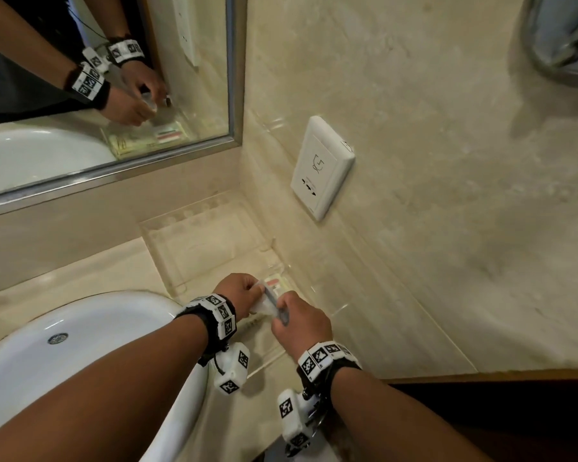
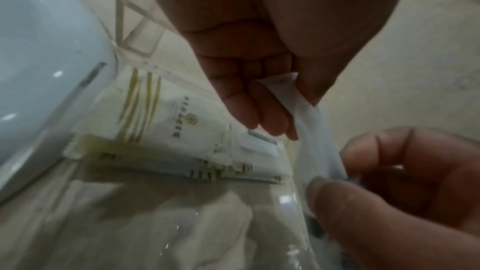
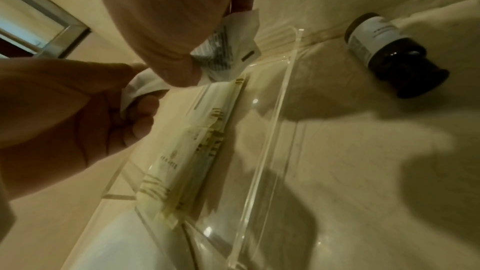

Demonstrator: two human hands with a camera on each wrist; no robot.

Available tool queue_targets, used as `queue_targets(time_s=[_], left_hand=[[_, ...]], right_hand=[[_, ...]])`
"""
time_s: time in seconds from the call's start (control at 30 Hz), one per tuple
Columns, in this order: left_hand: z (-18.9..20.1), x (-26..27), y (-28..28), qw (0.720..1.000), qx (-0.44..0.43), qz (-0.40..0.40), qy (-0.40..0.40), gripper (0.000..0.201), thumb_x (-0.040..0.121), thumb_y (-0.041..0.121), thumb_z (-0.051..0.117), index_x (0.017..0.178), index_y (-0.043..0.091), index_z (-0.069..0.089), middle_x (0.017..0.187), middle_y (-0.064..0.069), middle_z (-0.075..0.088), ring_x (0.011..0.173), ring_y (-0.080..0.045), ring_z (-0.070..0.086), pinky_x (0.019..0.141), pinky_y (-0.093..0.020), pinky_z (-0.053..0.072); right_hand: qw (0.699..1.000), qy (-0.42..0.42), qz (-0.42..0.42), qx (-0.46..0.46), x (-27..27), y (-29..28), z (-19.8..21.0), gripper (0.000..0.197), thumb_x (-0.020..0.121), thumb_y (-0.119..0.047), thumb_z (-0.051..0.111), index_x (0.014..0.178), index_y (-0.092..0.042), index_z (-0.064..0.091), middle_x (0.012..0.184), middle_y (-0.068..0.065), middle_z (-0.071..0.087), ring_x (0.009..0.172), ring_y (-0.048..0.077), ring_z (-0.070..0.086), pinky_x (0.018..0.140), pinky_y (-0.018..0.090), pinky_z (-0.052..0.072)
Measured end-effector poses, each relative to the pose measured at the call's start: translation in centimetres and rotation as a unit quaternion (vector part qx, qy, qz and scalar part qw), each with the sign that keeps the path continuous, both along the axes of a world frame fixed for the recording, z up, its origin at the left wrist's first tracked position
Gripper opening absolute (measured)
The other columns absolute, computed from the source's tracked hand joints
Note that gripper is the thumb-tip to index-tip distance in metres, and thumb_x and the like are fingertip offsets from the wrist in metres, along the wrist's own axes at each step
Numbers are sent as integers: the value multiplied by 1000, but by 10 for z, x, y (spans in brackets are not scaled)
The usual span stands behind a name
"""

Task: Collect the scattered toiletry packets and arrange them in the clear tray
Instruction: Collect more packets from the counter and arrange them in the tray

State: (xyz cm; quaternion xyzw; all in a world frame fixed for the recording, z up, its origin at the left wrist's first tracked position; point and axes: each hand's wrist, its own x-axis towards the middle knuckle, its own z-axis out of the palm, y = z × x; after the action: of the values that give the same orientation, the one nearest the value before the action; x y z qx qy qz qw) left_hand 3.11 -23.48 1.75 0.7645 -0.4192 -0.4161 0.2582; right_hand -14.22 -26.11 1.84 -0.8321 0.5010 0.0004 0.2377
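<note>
The packet [image 2: 315, 141] pinched between my fingers [image 2: 262, 114] is white, with fine black print [image 3: 221, 48] on one face. Under it, the packets in the clear tray [image 3: 272, 130] are cream-white with thin gold stripes [image 2: 140, 106] and a small gold flower emblem. One packet [image 1: 276, 284] at the tray's far end carries a red band. The counter [image 1: 80, 275] is beige marble, the basin [image 1: 80, 345] white. A dark brown bottle [image 3: 389, 54] wears a white label. My wristbands [image 1: 219, 316] are black with black-and-white square codes.

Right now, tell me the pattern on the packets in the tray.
Cream packets with gold stripes, clearest in the left wrist view.
</note>
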Motion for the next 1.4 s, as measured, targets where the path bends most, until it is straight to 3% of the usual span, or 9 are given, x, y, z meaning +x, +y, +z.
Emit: queue_targets(time_s=[0.17, 0.27, 0.57, 0.7, 0.83, 0.93, 1.17, 1.3, 1.4], left_hand=[[-11, -8, -15, 996, 5, -45, -83, 38, 98, 38, 52, 129, 17, 58, 121, -4, 65, 108, -23, 61, 93, -33, 47], [-15, -8, -18, 987, 18, -95, -128, 45, 99, 36, 49, 141, 20, 47, 135, -5, 55, 120, -23, 55, 101, -33, 43], [-25, -10, -26, 971, 39, -170, -165, 56, 94, 32, 53, 147, 21, 37, 143, -7, 44, 123, -26, 52, 99, -35, 44], [-26, -12, -29, 973, 32, -168, -157, 58, 93, 28, 55, 147, 24, 34, 144, -6, 43, 121, -26, 54, 97, -38, 47], [-29, -15, -30, 975, 9, -150, -167, 44, 92, 26, 57, 133, 21, 43, 139, -2, 42, 100, -25, 62, 82, -35, 50], [-34, -15, -29, 967, 9, -180, -179, 34, 90, 24, 58, 121, 17, 50, 138, -3, 39, 94, -26, 63, 80, -37, 52], [-34, -14, -31, 925, 40, -286, -247, 52, 94, 29, 54, 143, 18, 41, 156, 3, 23, 122, -24, 52, 95, -36, 48], [-33, -15, -33, 910, 56, -317, -260, 59, 93, 32, 54, 146, 17, 35, 159, 3, 17, 129, -26, 43, 101, -38, 44], [-32, -16, -34, 901, 64, -336, -265, 60, 92, 35, 55, 146, 20, 34, 159, 4, 17, 132, -26, 38, 104, -41, 43]], right_hand=[[997, 20, -73, -29, -8, -13, -10, 18, 83, -40, 58, 101, -34, 55, 90, -10, 66, 99, 19, 53, 88, 37, 41], [995, 19, -90, -34, -5, -18, -12, 20, 87, -34, 56, 107, -34, 55, 101, -8, 70, 103, 21, 52, 82, 34, 42], [994, 49, -102, -10, 10, -24, -19, 27, 93, -17, 47, 113, -35, 50, 110, -7, 67, 109, 21, 51, 79, 33, 44], [995, 62, -80, -24, 9, -24, -22, 39, 90, -9, 47, 120, -33, 53, 117, -4, 62, 114, 20, 50, 90, 34, 46], [995, 72, -69, -24, 8, -25, -28, 42, 89, -9, 50, 125, -30, 53, 123, -3, 58, 118, 21, 48, 95, 35, 47], [995, 71, -65, -38, 8, -21, -34, 45, 86, -8, 54, 127, -25, 55, 129, 1, 50, 121, 22, 46, 100, 34, 44], [995, 33, -71, -62, 9, -10, -40, 47, 82, -9, 59, 129, -19, 58, 153, 3, 30, 136, 26, 33, 103, 37, 44], [998, 23, -34, -56, 3, -7, -47, 43, 77, -13, 59, 119, -16, 66, 149, 3, 40, 132, 29, 39, 101, 45, 47], [997, 61, -23, -29, 0, -5, -47, 47, 78, -16, 55, 125, -18, 61, 155, 5, 30, 137, 29, 33, 110, 43, 39]])
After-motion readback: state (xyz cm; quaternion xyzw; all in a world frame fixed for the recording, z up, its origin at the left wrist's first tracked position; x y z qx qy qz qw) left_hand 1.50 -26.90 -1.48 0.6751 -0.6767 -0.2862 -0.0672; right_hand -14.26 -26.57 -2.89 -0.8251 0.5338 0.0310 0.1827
